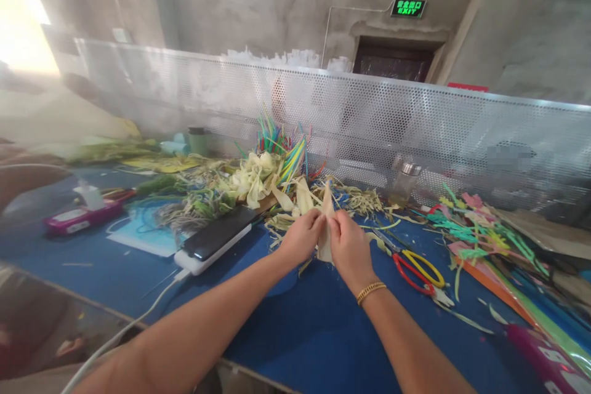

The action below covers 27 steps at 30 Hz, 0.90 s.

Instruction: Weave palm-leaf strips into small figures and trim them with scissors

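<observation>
A pale corn husk strip [325, 247] is pinched between my two hands above the blue table. My left hand [301, 237] has its thumb and fingers closed on the strip's left edge. Close beside it, my right hand [349, 247] grips the right edge, and a gold bracelet [370, 291] circles that wrist. The strip's tip points up and its wide end hangs below the fingers. Just behind are more husks [256, 173] in a loose heap. To the right of my right hand lie scissors [419, 271] with red and yellow handles.
A black phone [217, 235] with a white cable lies left, by a blue sheet [145, 228]. Coloured pipe cleaners [295, 157] stand behind the husks. A glass jar [404, 180] and colourful strips [489, 228] are at right. A perforated metal screen [360, 117] borders the table. Another person's arm [28, 175] shows left.
</observation>
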Motion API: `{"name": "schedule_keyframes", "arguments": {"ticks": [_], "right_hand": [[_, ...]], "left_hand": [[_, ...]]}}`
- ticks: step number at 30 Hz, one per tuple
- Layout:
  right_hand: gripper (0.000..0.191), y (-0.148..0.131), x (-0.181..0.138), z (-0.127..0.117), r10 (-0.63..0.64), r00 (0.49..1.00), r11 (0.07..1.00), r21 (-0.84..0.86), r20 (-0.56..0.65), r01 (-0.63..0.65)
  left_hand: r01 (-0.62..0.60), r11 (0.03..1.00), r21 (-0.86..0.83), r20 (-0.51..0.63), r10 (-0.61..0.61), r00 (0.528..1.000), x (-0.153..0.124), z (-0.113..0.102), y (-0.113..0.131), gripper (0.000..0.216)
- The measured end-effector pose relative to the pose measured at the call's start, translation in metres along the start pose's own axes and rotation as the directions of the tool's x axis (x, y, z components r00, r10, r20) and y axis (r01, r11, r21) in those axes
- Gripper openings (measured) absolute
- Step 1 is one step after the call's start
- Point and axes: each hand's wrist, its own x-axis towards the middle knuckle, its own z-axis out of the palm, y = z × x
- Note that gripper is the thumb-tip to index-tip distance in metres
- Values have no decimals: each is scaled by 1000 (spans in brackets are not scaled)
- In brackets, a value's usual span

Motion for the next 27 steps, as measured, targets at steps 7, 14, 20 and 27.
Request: {"name": "schedule_keyframes", "arguments": {"ticks": [7,14,20,27], "right_hand": [[19,-10,-8,5,-6,992,976,217,130,-22],[25,6,2,10,233,944,754,570,235,-328],[29,13,9,9,433,887,552,731,161,-402],[26,7,6,6,345,935,682,661,86,-312]], "left_hand": [[-64,994,-90,-342,29,939,9,-17,1,20],[-91,880,-465,-429,-135,893,16,-24,0,26],[24,746,-665,-288,-287,914,16,-19,2,29],[264,775,-574,218,-166,962,-2,-1,15,39]]}}
